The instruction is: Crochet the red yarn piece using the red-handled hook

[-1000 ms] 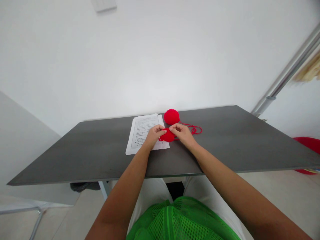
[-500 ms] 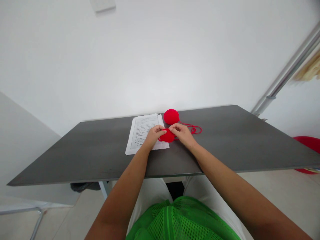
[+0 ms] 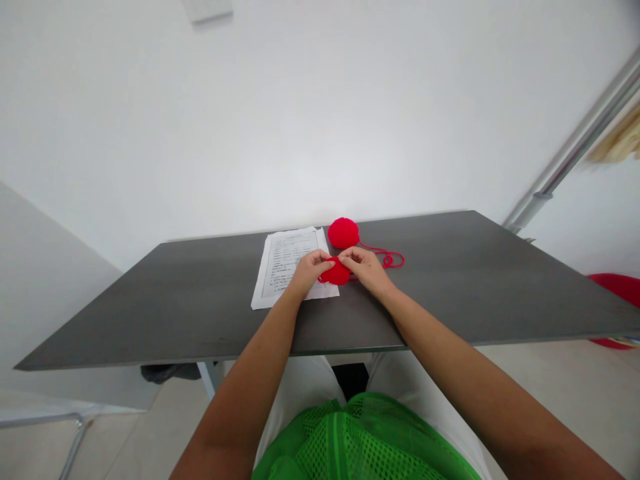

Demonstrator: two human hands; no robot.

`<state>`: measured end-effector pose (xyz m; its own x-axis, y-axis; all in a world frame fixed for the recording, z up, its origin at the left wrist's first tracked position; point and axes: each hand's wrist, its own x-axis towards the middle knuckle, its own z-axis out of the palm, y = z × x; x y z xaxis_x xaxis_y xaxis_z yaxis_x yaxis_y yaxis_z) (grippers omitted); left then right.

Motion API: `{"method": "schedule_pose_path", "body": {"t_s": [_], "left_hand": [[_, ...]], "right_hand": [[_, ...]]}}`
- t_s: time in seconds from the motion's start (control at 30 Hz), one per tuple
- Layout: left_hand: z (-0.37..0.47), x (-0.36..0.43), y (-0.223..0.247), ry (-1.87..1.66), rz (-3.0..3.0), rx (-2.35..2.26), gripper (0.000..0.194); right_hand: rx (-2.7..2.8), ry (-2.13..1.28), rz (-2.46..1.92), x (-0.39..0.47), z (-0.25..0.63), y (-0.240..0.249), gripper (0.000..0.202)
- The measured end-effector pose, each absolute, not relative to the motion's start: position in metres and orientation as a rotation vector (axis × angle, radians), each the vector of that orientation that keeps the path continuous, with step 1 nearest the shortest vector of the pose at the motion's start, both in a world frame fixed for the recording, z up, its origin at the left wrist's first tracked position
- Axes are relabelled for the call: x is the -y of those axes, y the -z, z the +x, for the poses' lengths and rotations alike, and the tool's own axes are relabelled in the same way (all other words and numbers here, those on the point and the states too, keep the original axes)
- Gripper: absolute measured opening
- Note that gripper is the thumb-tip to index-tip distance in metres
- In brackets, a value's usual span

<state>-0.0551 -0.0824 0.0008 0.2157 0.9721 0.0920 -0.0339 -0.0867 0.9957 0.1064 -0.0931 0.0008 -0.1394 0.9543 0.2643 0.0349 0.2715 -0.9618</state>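
Between my two hands is a small, rounded red crochet piece, held just above the table near the paper's right edge. My left hand pinches its left side with thumb and fingers. On the opposite side, my right hand grips the upper right edge. The fingertips of both hands almost meet at the top of the piece. Behind them rests a red ball of yarn. A loose strand of red yarn loops on the table to the right of the ball.
Printed paper sheets lie partly under my left hand. The dark grey table stands against a white wall. A metal pole slants at the right, and a red object shows beyond the table's right end.
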Motion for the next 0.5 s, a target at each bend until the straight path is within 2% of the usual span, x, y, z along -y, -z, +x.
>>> {"method": "schedule_pose_path", "body": {"t_s": [0.5], "left_hand": [[-0.0557, 0.0797, 0.0019, -1.114, 1.315, -0.977, 0.020]], "right_hand": [[1.403, -1.159, -0.966, 0.0928, 0.1053, -0.0020, 0.021]]}}
